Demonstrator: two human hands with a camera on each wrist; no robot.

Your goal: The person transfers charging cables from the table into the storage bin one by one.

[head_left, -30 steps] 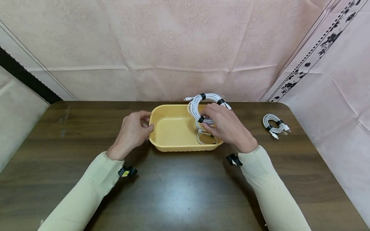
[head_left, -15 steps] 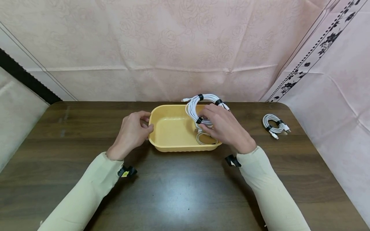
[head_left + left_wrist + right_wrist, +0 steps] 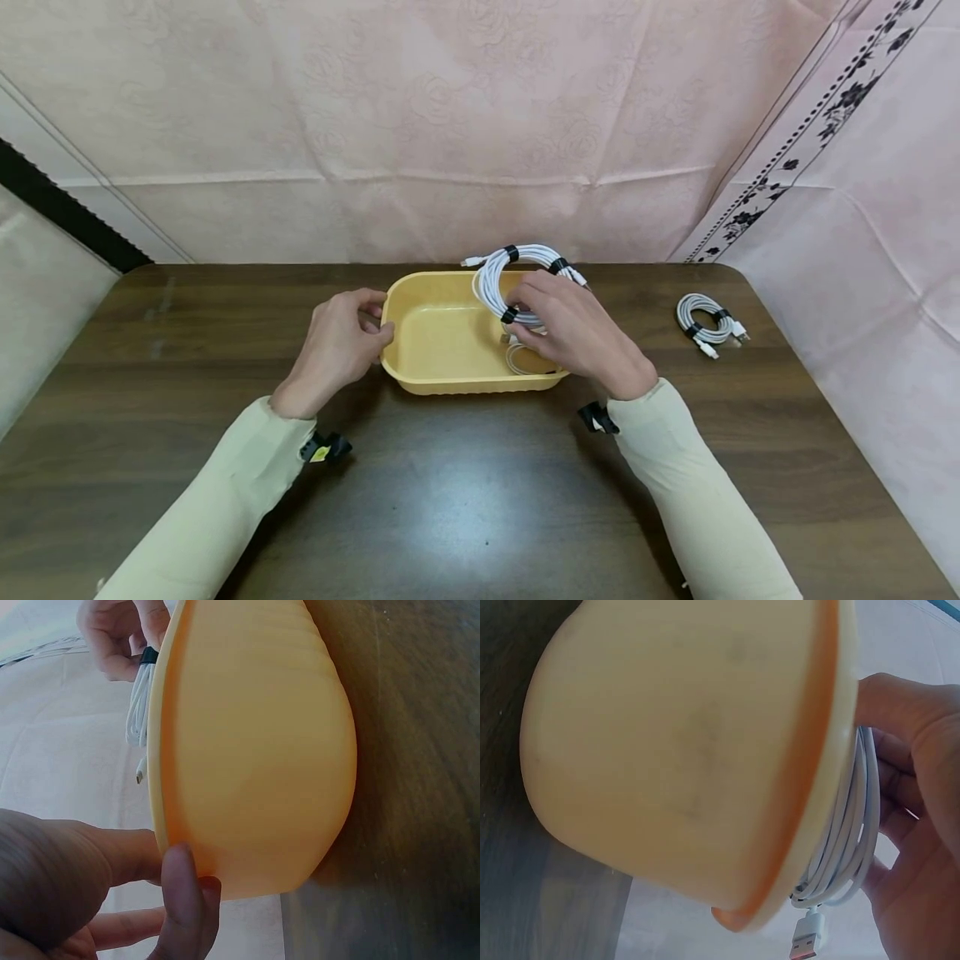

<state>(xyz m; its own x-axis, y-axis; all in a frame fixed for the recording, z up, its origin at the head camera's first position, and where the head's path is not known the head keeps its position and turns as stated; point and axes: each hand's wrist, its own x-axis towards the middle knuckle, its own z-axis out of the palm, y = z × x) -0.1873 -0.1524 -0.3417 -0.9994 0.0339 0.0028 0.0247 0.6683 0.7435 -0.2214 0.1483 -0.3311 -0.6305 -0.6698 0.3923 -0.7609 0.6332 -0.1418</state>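
Note:
A yellow plastic tub (image 3: 442,333) stands on the wooden table. My left hand (image 3: 333,346) pinches its left end, and in the left wrist view the fingertips (image 3: 182,885) lie against the outer wall just under the rim. Over the tub's right end, my right hand (image 3: 581,329) grips a coiled white USB cable (image 3: 489,287) bundled with black straps. The coil stands tilted up above the rim. The right wrist view shows its USB plug (image 3: 808,934) hanging below the loops. Inside the tub at the right lies a thinner white cable (image 3: 513,360), partly hidden by my right hand.
Another coiled white cable (image 3: 708,335) with black straps lies on the table (image 3: 465,483) to the right. A pale pink patterned cloth (image 3: 420,150) hangs right behind the table's far edge.
My right hand has shifted slightly left with the coiled cable, farther over the tub. The left hand keeps its hold on the tub's end. The whole head view has drifted a little.

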